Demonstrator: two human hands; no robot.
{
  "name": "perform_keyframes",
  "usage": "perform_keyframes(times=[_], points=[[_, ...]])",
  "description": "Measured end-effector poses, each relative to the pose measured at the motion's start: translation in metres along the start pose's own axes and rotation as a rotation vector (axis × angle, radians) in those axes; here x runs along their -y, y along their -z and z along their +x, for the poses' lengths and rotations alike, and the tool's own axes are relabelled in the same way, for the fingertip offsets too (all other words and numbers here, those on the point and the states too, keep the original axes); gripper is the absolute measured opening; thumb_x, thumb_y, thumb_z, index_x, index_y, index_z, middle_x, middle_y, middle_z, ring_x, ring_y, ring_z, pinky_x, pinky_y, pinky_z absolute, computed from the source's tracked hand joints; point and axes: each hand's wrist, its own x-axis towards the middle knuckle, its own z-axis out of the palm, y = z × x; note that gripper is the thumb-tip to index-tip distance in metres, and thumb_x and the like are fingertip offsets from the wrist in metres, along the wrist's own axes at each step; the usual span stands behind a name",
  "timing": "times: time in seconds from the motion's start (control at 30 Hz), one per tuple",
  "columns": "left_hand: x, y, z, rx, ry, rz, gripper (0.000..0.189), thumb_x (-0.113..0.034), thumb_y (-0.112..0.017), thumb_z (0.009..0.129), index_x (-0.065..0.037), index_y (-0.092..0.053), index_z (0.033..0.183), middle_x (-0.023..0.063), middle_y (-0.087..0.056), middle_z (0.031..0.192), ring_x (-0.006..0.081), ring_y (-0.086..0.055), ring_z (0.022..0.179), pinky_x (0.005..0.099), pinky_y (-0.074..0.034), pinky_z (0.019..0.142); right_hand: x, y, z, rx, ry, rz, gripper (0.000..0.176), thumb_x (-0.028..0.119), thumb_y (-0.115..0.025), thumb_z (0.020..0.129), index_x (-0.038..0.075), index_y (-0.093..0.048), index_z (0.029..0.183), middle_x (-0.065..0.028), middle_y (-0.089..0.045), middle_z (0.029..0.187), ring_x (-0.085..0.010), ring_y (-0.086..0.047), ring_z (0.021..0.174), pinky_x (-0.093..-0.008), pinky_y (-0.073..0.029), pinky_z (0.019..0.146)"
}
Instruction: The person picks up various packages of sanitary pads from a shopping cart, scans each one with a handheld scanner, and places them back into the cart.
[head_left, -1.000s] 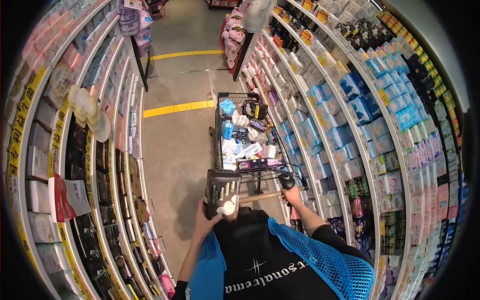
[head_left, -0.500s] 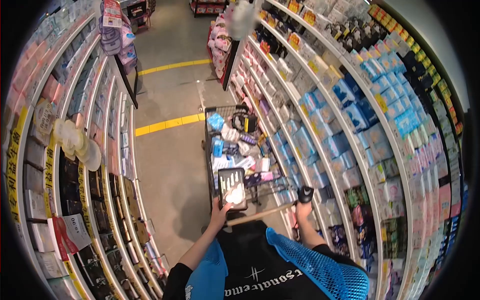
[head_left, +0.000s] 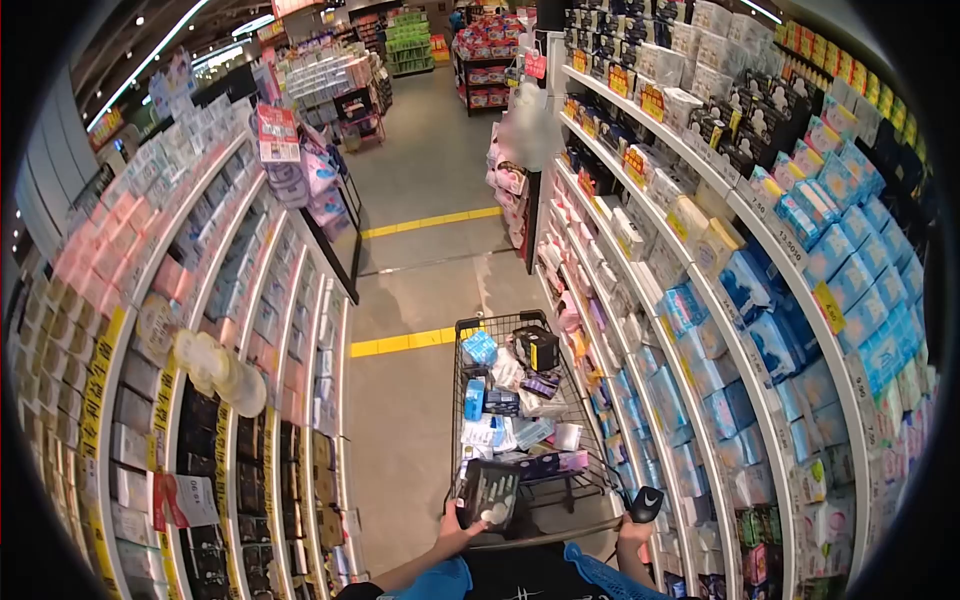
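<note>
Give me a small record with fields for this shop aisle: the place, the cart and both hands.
place: shop aisle between stocked shelves, with a yellow floor line
cart: black wire shopping cart, filled with many small packs
left hand: holds dark rectangular package with white items over the cart's near end
right hand: grips small black object by the cart handle

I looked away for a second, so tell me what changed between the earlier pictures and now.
The left hand carried the dark pack forward from the chest to the near end of the cart. The view tilted up, showing more aisle. No grip changed: the left hand keeps the pack, the right hand stays on the cart handle; the cart stays loaded.
</note>
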Motion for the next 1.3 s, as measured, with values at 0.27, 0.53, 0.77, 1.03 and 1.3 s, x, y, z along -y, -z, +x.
perform_keyframes(times=[0.27,0.53,0.77,1.03,1.3], points=[[-0.028,0.001,0.032,-0.041,-0.061,0.326,0.086,-0.043,-0.084,0.072,0.0,-0.04,0.131,0.0254,-0.063,0.114,0.0416,-0.063,0.108,0.047,-0.05,0.092,0.054,-0.031,0.029,0.229,-0.159,0.106,0.015,-0.004,-0.067,0.077,-0.009,-0.061,0.09,-0.0149,-0.065,0.074,-0.025,-0.065,0.054,-0.0354,-0.052,0.04],[-0.049,0.013,0.085,-0.15,-0.206,0.375,0.08,-0.04,-0.083,0.071,-0.001,-0.041,0.126,0.0276,-0.063,0.106,0.0492,-0.062,0.1,0.0509,-0.052,0.083,0.095,-0.084,0.063,0.348,-0.009,-0.149,0.014,0.011,-0.071,0.076,-0.002,-0.065,0.076,-0.0115,-0.062,0.056,-0.0257,-0.065,0.05,-0.0405,-0.05,0.051],[-0.066,0.04,0.142,-0.241,-0.251,0.434,0.084,-0.044,-0.083,0.068,0.001,-0.042,0.126,0.0293,-0.064,0.105,0.0492,-0.063,0.097,0.0526,-0.053,0.081,0.128,-0.145,0.091,0.53,-0.085,-0.067,0.017,0.012,-0.076,0.078,0.001,-0.065,0.084,-0.0077,-0.065,0.064,-0.0178,-0.062,0.047,-0.0324,-0.049,0.045],[-0.086,0.08,0.22,-0.267,-0.289,0.457,0.086,-0.046,-0.082,0.067,0.002,-0.041,0.126,0.0288,-0.064,0.1,0.0476,-0.064,0.093,0.052,-0.053,0.08,0.095,-0.25,0.128,0.481,0.27,-0.093,0.017,0.006,-0.077,0.08,-0.001,-0.064,0.089,-0.0077,-0.064,0.069,-0.0156,-0.061,0.051,-0.0322,-0.048,0.046],[-0.124,0.127,0.298,-0.226,-0.198,0.377,0.078,-0.029,-0.084,0.066,0.0,-0.043,0.125,0.0269,-0.064,0.105,0.0445,-0.064,0.097,0.0496,-0.052,0.084,0.223,-0.311,0.126,0.622,-0.092,-0.096,0.017,0.008,-0.075,0.082,-0.002,-0.067,0.093,-0.0084,-0.069,0.079,-0.017,-0.063,0.06,-0.0324,-0.051,0.055]])
